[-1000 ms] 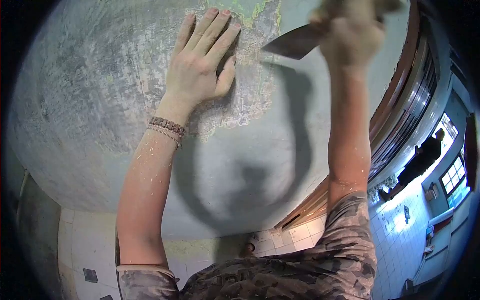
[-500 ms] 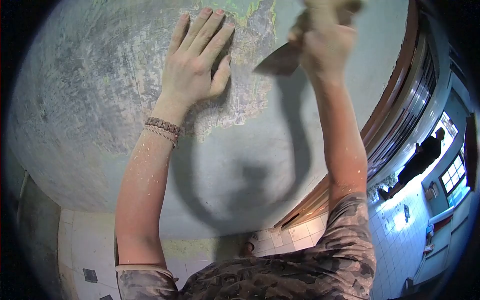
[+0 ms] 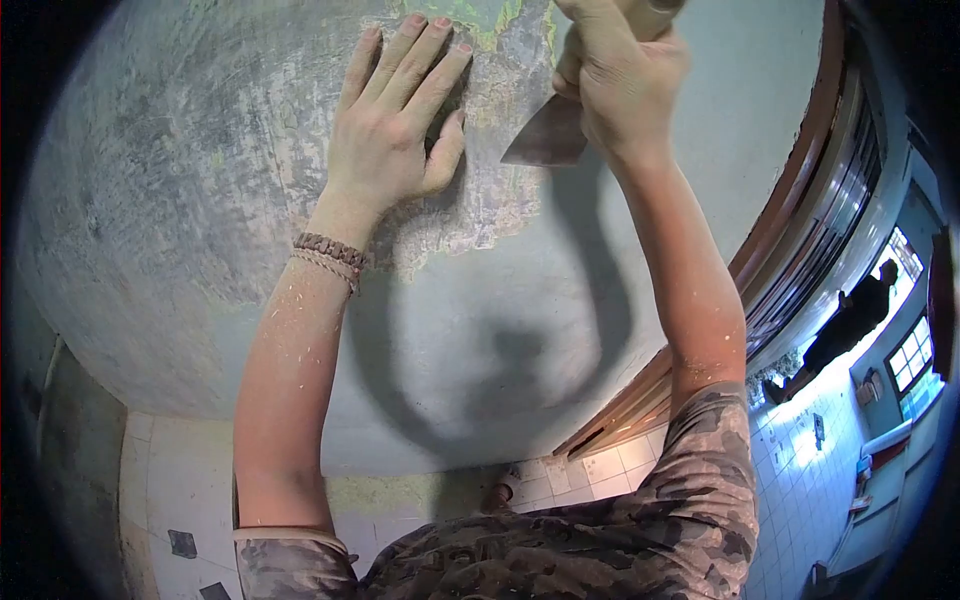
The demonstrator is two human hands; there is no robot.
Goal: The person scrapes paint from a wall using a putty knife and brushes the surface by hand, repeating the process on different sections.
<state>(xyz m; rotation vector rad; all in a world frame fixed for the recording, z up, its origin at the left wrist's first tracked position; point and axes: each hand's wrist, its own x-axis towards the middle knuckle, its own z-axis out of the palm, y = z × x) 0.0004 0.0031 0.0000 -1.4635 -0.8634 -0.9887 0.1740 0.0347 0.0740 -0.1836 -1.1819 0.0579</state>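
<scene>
A pale green wall [image 3: 480, 300] fills the middle of the head view, with a large scraped grey patch [image 3: 240, 170] at the upper left. My left hand [image 3: 395, 125] rests flat on that patch, fingers stretched upward and thumb apart. Dust and small flakes cover the forearm. To its right my right hand [image 3: 630, 95] is wrapped round the handle of a paint scraper [image 3: 548, 135]. Its broad metal blade points left and down, near the ragged edge between bare patch and paint. Most of the handle is hidden by my fingers.
A brown wooden frame [image 3: 800, 170] borders the wall on the right. Beyond it, a person [image 3: 850, 320] in dark clothes stands on a tiled floor [image 3: 790, 470] near bright windows. Below the wall lie floor tiles [image 3: 190, 480] with dark scraps on them.
My right hand and the scraper have moved left and slightly down, with the blade now sharper in view. My left hand stays at the same place on the wall.
</scene>
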